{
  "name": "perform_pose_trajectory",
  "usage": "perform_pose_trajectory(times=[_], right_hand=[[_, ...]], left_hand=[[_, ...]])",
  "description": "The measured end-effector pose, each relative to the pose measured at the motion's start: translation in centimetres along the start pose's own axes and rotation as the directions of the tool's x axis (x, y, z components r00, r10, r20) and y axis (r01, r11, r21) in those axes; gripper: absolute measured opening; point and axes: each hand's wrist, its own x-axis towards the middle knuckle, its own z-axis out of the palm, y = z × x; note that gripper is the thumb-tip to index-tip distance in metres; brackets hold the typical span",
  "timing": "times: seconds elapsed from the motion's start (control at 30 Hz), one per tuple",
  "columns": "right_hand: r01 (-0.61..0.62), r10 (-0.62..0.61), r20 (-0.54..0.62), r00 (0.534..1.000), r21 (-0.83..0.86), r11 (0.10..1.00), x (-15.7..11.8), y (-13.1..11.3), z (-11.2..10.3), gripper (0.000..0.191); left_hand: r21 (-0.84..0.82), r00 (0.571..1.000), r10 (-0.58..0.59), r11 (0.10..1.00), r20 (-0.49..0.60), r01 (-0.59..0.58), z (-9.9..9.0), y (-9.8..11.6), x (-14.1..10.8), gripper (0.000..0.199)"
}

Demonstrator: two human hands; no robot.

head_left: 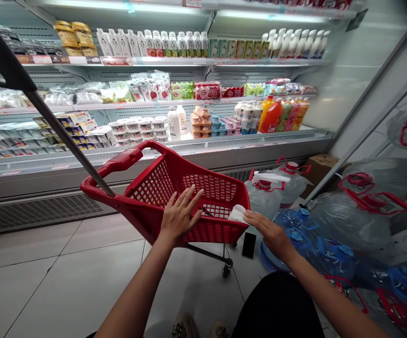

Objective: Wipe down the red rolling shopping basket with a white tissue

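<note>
A red plastic shopping basket on wheels stands before me, with a grey pole and black handle rising at its left. Fingers spread, my left hand lies over the basket's near rim and touches nothing else that I can see. At the basket's right front corner my right hand presses a white cloth or tissue against the rim, its fingers together on it. Part of the basket's inside is hidden behind my left hand.
A refrigerated display with bottles, cups and packs runs along the back. Large clear water jugs and blue-capped jugs crowd the right side. A dark phone lies on the tiled floor beneath the basket's right end.
</note>
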Motion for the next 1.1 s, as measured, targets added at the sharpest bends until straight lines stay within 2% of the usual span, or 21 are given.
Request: perform_pose_trajectory(times=[0.23, 0.33, 0.47, 0.57, 0.73, 0.83, 1.0, 1.1], right_hand=[[-0.065, 0.067, -0.029, 0.997, 0.078, 0.995, -0.4, -5.9, 1.0, 0.091], [-0.128, 0.127, 0.016, 0.992, 0.1, 0.987, -0.5, -6.9, 1.0, 0.093], [-0.176, 0.173, 0.073, 0.982, 0.051, 0.983, -0.6, -6.4, 0.7, 0.093], [-0.123, 0.12, 0.123, 0.985, 0.02, 0.992, -0.9, -6.1, 0.4, 0.102], [-0.112, 0.12, 0.129, 0.984, -0.07, 0.991, -1.2, -6.1, 0.0, 0.109], [-0.026, 0.037, 0.182, 0.983, -0.066, 0.998, -1.2, -5.7, 0.0, 0.111], [0.043, -0.041, 0.157, 0.987, -0.007, 0.999, -1.9, -3.8, -0.1, 0.1], [-0.008, -0.002, 0.176, 0.984, 0.052, 0.999, -2.3, -1.6, -0.4, 0.098]], left_hand=[[-0.009, 1.0, -0.023, 1.0, -0.012, 0.023, 0.1, -0.4, -0.4, 0.065], [-0.006, 1.0, -0.02, 1.0, -0.016, 0.02, 0.0, -0.8, -0.5, 0.064], [0.001, 1.0, -0.01, 1.0, -0.013, 0.01, 0.0, -1.1, -0.6, 0.063], [0.002, 1.0, -0.013, 1.0, -0.015, 0.013, 0.2, -1.0, -0.6, 0.06], [-0.002, 1.0, -0.022, 1.0, -0.008, 0.022, 0.2, -0.9, -0.7, 0.058], [-0.001, 1.0, -0.02, 1.0, -0.001, 0.02, 0.2, -0.9, -0.8, 0.057], [-0.003, 1.0, -0.011, 1.0, -0.002, 0.011, 0.2, -1.0, -1.0, 0.059], [-0.001, 1.0, 0.011, 1.0, 0.002, -0.011, 0.1, -1.0, -1.1, 0.061]])
